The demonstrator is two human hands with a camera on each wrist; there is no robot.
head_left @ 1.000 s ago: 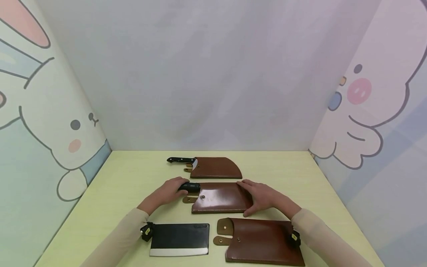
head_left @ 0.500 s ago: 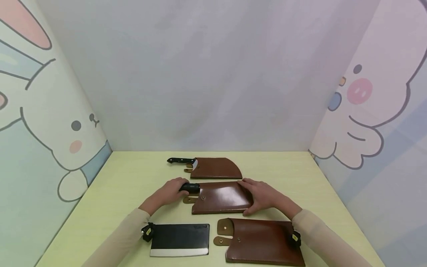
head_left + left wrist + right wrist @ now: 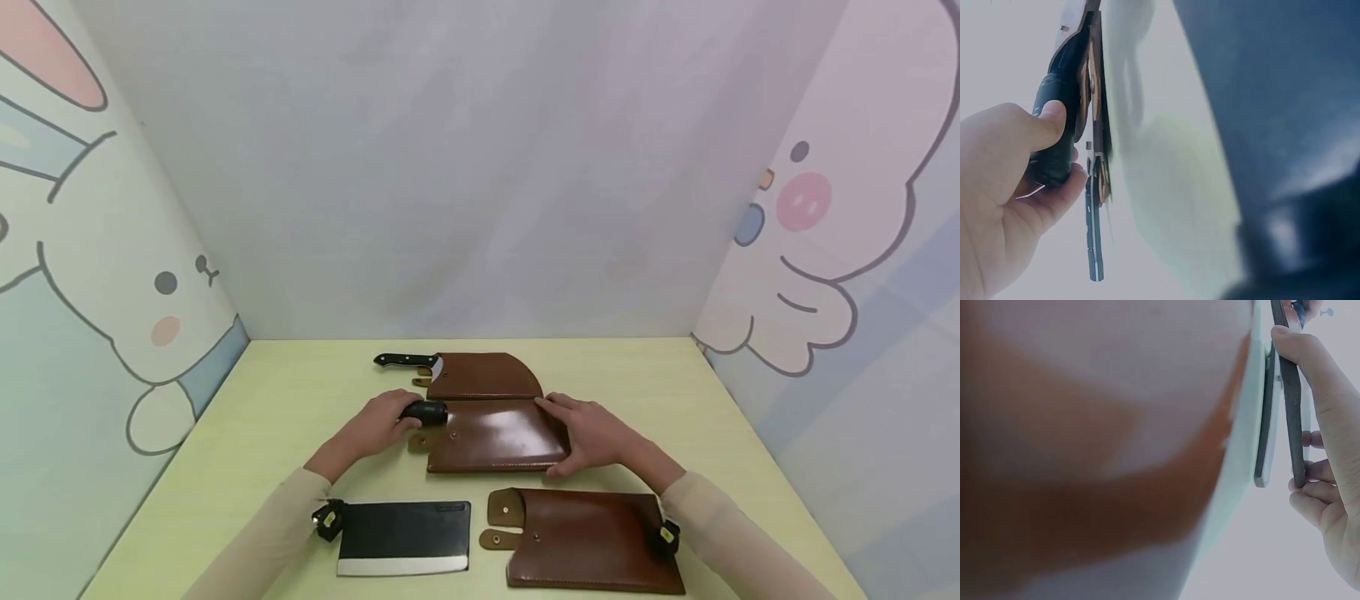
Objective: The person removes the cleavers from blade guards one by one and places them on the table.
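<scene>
In the head view, a brown leather sheath [image 3: 495, 437] covers a knife whose black handle [image 3: 429, 412] sticks out on the left. My left hand [image 3: 381, 419] holds that handle, its thumb across it in the left wrist view [image 3: 1052, 165]. At the other end, my right hand [image 3: 596, 432] grips the sheath by its right side, thumb on one edge and fingers on the other. Seen from the right wrist, the held sheath [image 3: 1293, 412] is slightly apart from another flat thing beyond it. The blade is hidden inside the leather.
Behind lies a second sheathed knife with a riveted black handle [image 3: 405, 360] and a rounded brown sheath [image 3: 480, 375]. A bare cleaver blade [image 3: 405, 533] lies at front left, its handle end hidden by my left forearm. Another brown sheath [image 3: 592, 542] lies at front right.
Both hands have shifted the sheathed knife a little away from me and up, so it now meets the rear sheath's lower edge in the head view. The other things stay put.
</scene>
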